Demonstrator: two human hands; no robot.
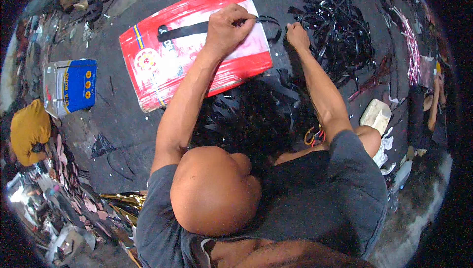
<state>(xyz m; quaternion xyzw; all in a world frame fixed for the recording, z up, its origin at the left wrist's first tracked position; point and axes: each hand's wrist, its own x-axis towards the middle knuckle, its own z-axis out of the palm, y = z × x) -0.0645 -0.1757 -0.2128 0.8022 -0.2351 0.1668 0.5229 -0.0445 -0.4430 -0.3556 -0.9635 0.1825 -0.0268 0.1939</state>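
My left hand (227, 29) is closed in a pinch on a black strip (186, 31), over the middle of a red and white board (197, 78). The strip lies across the board's pale centre from a dark tab at its left. Beyond my fingers it runs past the board's right edge and bends into a loop. My right hand (298, 36) is closed just right of that loop, beside a heap of shiny black strips (340, 31). What its fingers hold, if anything, is too small to make out. More black strips (246, 113) lie in shadow between my forearms.
A blue and white tin (74, 88) stands on the dark floor mat at the left. Farther left is a mustard-yellow cloth bundle (30, 130). Pink strips (411, 51) hang at the far right. Orange-handled scissors (310, 135) and a white block (376, 114) lie near my right arm.
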